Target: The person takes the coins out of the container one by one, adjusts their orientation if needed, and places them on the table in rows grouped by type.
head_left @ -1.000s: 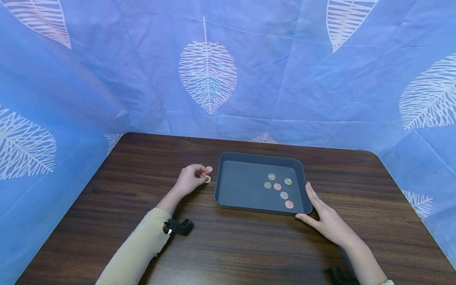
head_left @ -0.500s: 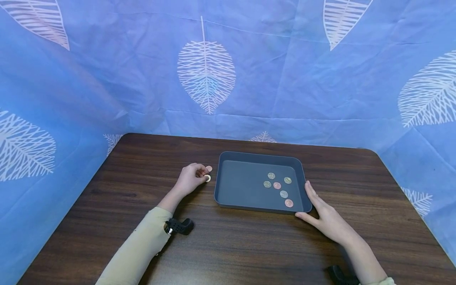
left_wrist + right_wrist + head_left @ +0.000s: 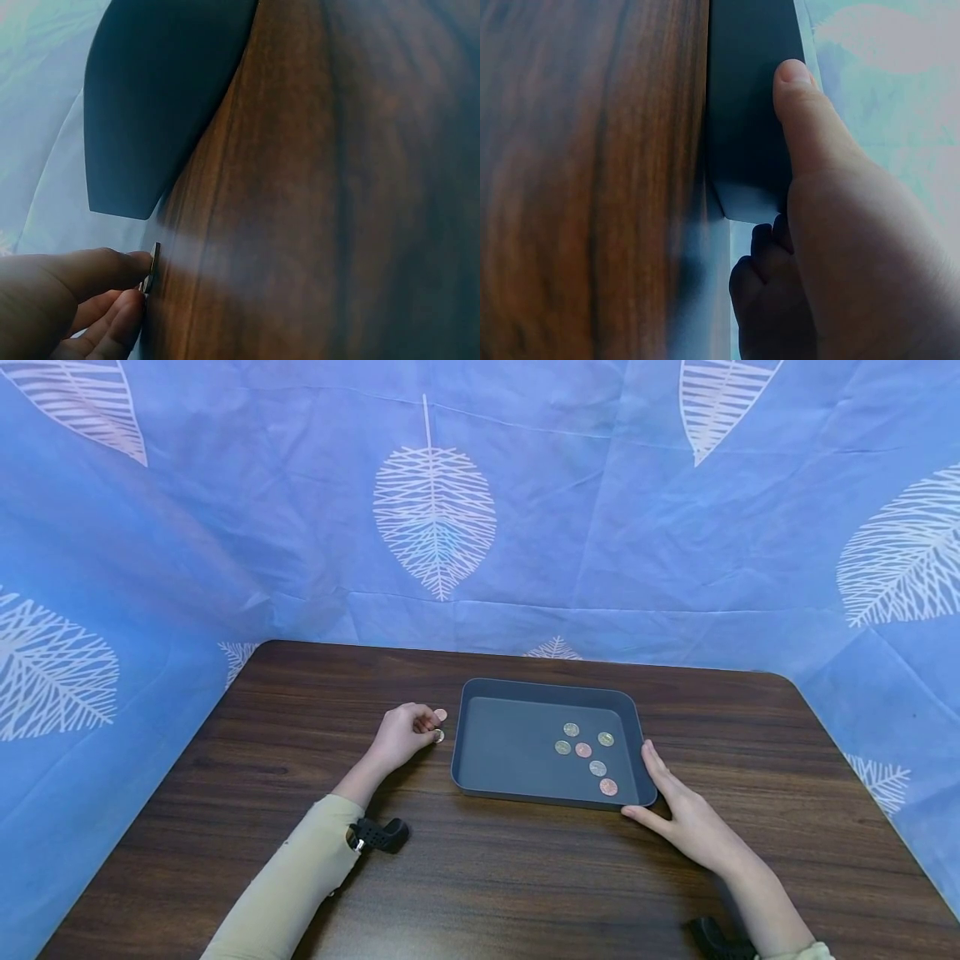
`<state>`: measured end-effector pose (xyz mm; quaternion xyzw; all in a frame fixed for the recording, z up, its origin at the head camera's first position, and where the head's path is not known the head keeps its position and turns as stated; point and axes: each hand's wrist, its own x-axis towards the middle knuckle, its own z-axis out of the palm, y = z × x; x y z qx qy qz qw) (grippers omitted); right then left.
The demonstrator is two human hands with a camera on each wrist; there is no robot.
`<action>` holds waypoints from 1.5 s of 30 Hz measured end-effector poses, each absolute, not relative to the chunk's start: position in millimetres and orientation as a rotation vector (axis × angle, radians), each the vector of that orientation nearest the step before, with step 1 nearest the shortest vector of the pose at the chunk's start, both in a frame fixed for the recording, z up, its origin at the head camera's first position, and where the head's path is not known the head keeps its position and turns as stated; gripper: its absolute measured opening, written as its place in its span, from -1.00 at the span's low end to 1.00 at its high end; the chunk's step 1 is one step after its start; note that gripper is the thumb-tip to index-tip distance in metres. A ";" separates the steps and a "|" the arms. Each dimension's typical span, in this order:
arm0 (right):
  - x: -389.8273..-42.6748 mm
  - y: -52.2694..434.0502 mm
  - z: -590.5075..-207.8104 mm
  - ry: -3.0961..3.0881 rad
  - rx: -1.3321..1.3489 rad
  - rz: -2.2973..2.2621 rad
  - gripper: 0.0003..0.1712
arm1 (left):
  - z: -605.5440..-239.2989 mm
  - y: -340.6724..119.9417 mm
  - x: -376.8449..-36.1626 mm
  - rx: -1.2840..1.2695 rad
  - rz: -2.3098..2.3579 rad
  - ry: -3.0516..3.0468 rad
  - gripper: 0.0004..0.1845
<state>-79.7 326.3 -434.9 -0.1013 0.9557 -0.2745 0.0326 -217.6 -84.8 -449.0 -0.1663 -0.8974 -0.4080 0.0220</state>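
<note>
Wood table (image 3: 525,877): grey tray (image 3: 487,760), seemingly two coins (image 3: 440,715).

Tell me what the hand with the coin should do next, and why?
Probably lift the coin clear of the table and carry it over the tray's rim. The left hand pinches it on edge beside the tray, five coins already lie inside, and the right hand steadies the tray's near right corner. Another coin waits on the table.
</note>
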 end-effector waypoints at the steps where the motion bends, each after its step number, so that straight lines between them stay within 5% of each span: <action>1: -79.7 326.2 -434.8 2.942 -0.311 -0.843 0.13 | -448.9 -84.8 -217.5 -0.516 -1.267 -2.774 -0.91; 16: -79.7 326.7 -435.4 2.943 -0.318 -0.849 0.12 | -425.5 -69.2 -217.0 -0.608 -1.332 -2.602 -0.94; 30: -78.9 326.7 -434.6 2.944 -0.317 -0.842 0.12 | -397.3 2.4 -210.3 -0.829 -1.520 -2.562 -0.89; 45: -80.2 328.4 -439.0 2.950 -0.333 -0.854 0.12 | -410.1 73.1 -202.9 -0.955 -1.593 -2.649 -0.88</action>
